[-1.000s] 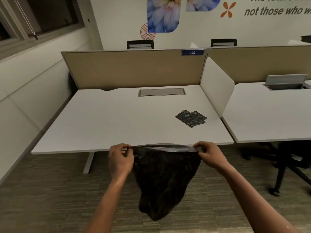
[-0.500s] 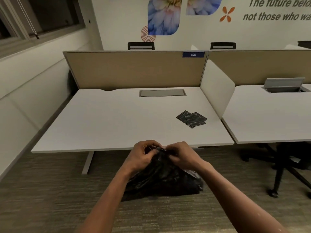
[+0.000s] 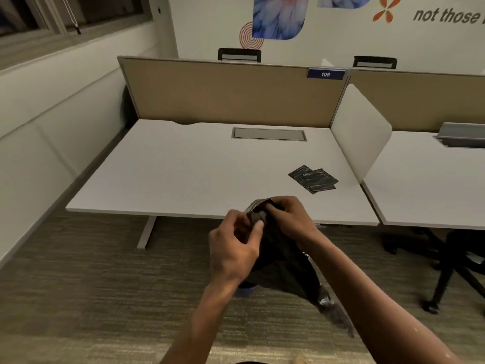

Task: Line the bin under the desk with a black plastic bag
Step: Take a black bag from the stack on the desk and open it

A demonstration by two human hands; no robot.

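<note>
A black plastic bag (image 3: 286, 264) hangs in front of the white desk's (image 3: 189, 174) near edge, bunched at its top and trailing down to the right. My left hand (image 3: 236, 245) pinches the bag's top edge from the left. My right hand (image 3: 287, 214) grips the same bunched top from the right, close against the left. No bin can be made out; a small blue-and-dark shape (image 3: 244, 288) peeks out just below my left wrist, mostly hidden by the bag.
Folded black bags (image 3: 313, 179) lie on the desk's right side. A beige partition (image 3: 231, 93) backs the desk and a white side divider (image 3: 359, 132) separates a second desk (image 3: 430, 179). A chair base (image 3: 451, 266) stands at right. Carpet stretches to the left.
A second ago both hands held the bag's mouth stretched wide. They have since come together and gathered the top, and the bag now hangs bunched and skewed to the right.
</note>
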